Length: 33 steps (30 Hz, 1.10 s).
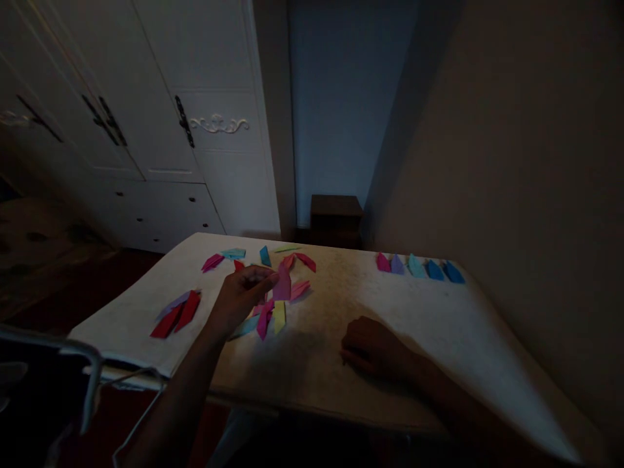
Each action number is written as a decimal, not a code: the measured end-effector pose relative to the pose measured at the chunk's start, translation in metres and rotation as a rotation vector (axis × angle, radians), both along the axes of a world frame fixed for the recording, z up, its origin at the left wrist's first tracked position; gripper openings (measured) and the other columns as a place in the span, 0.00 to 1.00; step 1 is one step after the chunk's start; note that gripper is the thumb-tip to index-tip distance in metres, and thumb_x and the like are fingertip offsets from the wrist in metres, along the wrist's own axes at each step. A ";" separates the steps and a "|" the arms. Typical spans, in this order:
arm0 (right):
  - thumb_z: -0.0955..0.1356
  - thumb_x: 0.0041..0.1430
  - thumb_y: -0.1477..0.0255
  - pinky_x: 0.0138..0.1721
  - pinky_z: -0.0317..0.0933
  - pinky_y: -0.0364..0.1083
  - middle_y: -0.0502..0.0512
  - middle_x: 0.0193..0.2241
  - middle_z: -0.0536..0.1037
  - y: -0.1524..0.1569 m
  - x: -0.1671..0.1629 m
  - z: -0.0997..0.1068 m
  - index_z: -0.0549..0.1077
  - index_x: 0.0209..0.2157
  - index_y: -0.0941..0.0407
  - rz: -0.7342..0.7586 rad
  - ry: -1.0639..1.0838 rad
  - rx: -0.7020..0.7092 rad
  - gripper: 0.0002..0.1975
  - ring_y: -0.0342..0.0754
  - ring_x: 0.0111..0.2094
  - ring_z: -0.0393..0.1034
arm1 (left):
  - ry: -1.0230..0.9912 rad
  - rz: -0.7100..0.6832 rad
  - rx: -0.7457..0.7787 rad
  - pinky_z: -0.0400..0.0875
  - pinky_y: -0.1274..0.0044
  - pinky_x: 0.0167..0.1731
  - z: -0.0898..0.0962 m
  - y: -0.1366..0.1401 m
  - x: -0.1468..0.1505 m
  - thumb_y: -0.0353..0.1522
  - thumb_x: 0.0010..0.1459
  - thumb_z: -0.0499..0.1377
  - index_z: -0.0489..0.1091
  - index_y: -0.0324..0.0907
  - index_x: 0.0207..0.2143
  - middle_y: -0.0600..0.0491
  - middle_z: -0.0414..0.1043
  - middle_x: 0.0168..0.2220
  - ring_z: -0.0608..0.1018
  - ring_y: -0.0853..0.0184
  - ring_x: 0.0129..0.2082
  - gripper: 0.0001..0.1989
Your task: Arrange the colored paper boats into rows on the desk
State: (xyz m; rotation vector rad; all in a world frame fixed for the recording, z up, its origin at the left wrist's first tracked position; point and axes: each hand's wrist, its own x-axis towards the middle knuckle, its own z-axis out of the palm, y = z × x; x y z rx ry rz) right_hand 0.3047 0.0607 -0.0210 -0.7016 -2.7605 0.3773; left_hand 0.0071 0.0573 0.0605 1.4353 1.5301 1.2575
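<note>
My left hand (246, 292) is closed in a pinch, with a pink folded paper piece (281, 283) upright between thumb and fingers. Around it lie several loose folded paper pieces. A yellow piece (279, 316) and a magenta piece (264, 318) are just below, and a red piece (306, 261) is to the right. The hand partly covers another red piece (238, 265). My right hand (373, 348) rests on the table with its fingers curled in; whether anything is inside is hidden.
Along the back right of the white-topped table (322, 364) stands a row of folded papers, including a lavender one (397, 264). Red and lavender pieces (178, 314) lie at left. Beyond are a white wardrobe (219, 65) and a brown box-like stand (336, 207). The room is dim.
</note>
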 end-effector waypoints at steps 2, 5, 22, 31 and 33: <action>0.60 0.67 0.68 0.37 0.55 0.46 0.55 0.31 0.75 -0.002 0.000 0.001 0.73 0.33 0.57 -0.019 -0.041 0.052 0.14 0.46 0.33 0.66 | -0.037 -0.090 -0.004 0.64 0.81 0.18 0.003 0.008 0.021 0.46 0.48 0.65 0.74 0.38 0.32 0.57 0.70 0.21 0.69 0.74 0.17 0.19; 0.62 0.66 0.68 0.38 0.55 0.46 0.55 0.31 0.75 -0.006 -0.004 0.002 0.73 0.32 0.57 -0.001 -0.076 0.124 0.12 0.46 0.33 0.66 | -0.053 -0.239 -0.005 0.63 0.81 0.18 0.002 0.022 0.057 0.44 0.50 0.65 0.74 0.38 0.30 0.57 0.70 0.21 0.70 0.74 0.17 0.17; 0.62 0.64 0.68 0.41 0.61 0.49 0.57 0.37 0.78 -0.001 -0.021 -0.007 0.75 0.35 0.57 -0.005 -0.050 0.178 0.11 0.51 0.40 0.69 | 0.051 -0.691 -0.352 0.63 0.86 0.17 -0.034 0.135 0.292 0.30 0.51 0.64 0.74 0.36 0.29 0.51 0.78 0.27 0.76 0.75 0.19 0.04; 0.67 0.60 0.68 0.51 0.64 0.52 0.60 0.49 0.78 0.006 -0.029 -0.012 0.75 0.43 0.60 -0.067 0.022 -0.041 0.13 0.57 0.49 0.71 | 0.091 -0.752 -0.456 0.67 0.85 0.20 -0.061 0.156 0.362 0.26 0.53 0.62 0.74 0.35 0.34 0.51 0.78 0.25 0.77 0.74 0.20 0.05; 0.68 0.58 0.68 0.54 0.63 0.52 0.59 0.52 0.76 0.006 -0.027 -0.013 0.75 0.45 0.59 -0.077 0.063 -0.090 0.14 0.57 0.52 0.69 | 0.117 -0.746 -0.455 0.68 0.85 0.20 -0.063 0.159 0.371 0.26 0.52 0.62 0.75 0.35 0.35 0.52 0.77 0.24 0.77 0.73 0.20 0.06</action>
